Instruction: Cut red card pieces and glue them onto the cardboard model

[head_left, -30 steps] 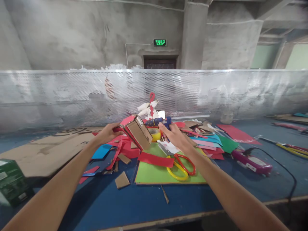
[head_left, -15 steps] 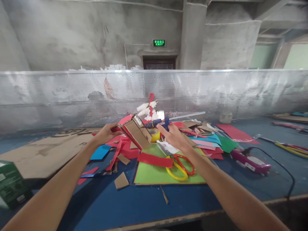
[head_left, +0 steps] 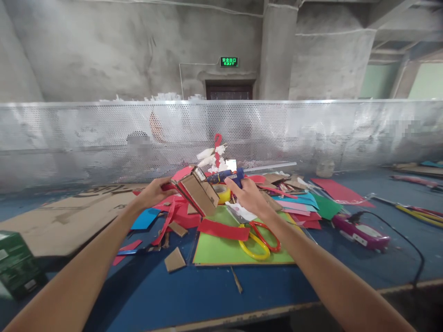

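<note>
My left hand (head_left: 156,191) is closed on the left side of a small cardboard box (head_left: 198,191) with red outer edges, held tilted above the table. A blue hot glue gun (head_left: 235,177) sits in my right hand (head_left: 249,197), fingers wrapped round its handle. Its nozzle points left and reaches the box's upper right edge; whether it touches cannot be made out. Below the box lies a green sheet (head_left: 221,253) bearing a red paper strip (head_left: 223,230) and scissors (head_left: 258,246) with yellow and red handles. A yellow tape roll (head_left: 223,194) is just behind.
Cardboard scraps (head_left: 175,259) and red paper pieces lie around the sheet. A large cardboard piece (head_left: 86,216) and a green box (head_left: 19,263) are at left. At right are coloured papers (head_left: 299,203) and a purple device (head_left: 362,234) with a black cable. A perforated metal screen (head_left: 277,133) stands behind.
The cardboard box has shifted very slightly to the right with my left hand. My right hand and the glue gun stay almost where they were.
</note>
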The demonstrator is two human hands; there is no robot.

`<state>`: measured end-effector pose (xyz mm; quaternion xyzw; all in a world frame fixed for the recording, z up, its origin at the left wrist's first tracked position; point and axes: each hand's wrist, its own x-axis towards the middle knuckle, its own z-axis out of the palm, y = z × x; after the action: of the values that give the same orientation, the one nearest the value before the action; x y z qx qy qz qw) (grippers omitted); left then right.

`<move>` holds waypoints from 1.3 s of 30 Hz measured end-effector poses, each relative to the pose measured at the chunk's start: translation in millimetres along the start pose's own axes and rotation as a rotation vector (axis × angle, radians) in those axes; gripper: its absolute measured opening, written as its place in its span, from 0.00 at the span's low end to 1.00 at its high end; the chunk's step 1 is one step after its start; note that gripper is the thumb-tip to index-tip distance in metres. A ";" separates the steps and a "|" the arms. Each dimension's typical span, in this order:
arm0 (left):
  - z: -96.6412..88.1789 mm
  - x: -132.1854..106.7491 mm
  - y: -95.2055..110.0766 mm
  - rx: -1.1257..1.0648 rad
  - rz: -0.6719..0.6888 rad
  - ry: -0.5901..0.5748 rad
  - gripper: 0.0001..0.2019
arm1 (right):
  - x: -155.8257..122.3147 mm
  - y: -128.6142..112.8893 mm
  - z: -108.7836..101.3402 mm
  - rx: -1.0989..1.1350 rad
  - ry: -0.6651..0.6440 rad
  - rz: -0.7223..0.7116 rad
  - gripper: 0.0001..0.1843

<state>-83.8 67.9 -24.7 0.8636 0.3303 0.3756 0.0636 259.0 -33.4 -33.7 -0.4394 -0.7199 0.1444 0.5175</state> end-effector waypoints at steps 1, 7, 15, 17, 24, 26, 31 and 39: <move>0.6 0.2 0.6 0.006 0.006 -0.012 0.17 | -0.4 -0.4 0.0 0.018 0.009 0.007 0.30; -1.4 1.1 0.5 -0.006 -0.002 -0.013 0.16 | -1.6 2.9 -0.3 0.116 -0.043 0.009 0.31; -1.3 1.2 -3.2 0.027 0.007 -0.015 0.14 | -0.6 4.1 2.4 0.109 -0.007 -0.038 0.31; 0.0 0.8 -4.1 0.014 0.008 -0.023 0.15 | -0.8 2.7 2.5 0.099 0.009 -0.039 0.30; -5.3 -0.3 -8.3 -0.030 -0.020 0.034 0.17 | 0.0 4.3 0.9 -0.027 0.006 -0.052 0.31; -8.7 -1.3 -10.9 -0.050 -0.038 0.064 0.17 | 0.6 5.1 0.9 -0.053 -0.017 -0.055 0.30; -14.9 -4.7 -16.1 -0.164 -0.070 0.112 0.19 | 1.7 7.0 -0.2 -0.155 -0.046 -0.004 0.31; -16.4 -6.6 -11.4 -0.207 -0.115 0.151 0.22 | 2.8 13.0 -3.4 -0.164 -0.056 0.049 0.29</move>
<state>-104.3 70.4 -21.1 0.8013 0.3425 0.4674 0.1488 268.0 -24.6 -39.2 -0.4937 -0.7326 0.1098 0.4555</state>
